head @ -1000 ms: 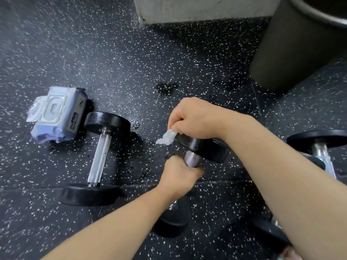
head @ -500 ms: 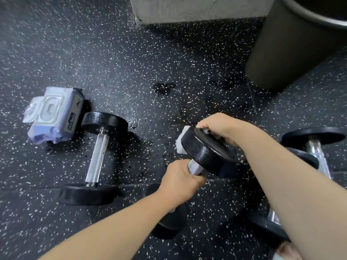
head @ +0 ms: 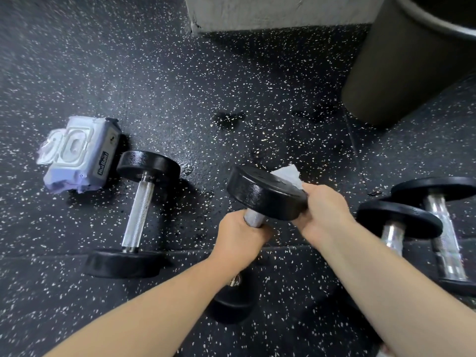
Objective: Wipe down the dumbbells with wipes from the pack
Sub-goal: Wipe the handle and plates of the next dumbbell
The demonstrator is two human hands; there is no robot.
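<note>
Diffuse, moderately bright overhead light is recorded. Soft shadows are cast beside the resting dumbbell (head: pixel 137 215). Glare is noted on the raised dumbbell (head: pixel 265 194). Wide-angle curvature and softened focus are observed at the edges.

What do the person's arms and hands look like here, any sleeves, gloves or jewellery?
The left forearm and right forearm are bare, no sleeve in view. The left hand and right hand wear no gloves, and no watch, band or ring shows on the sides visible.
</note>
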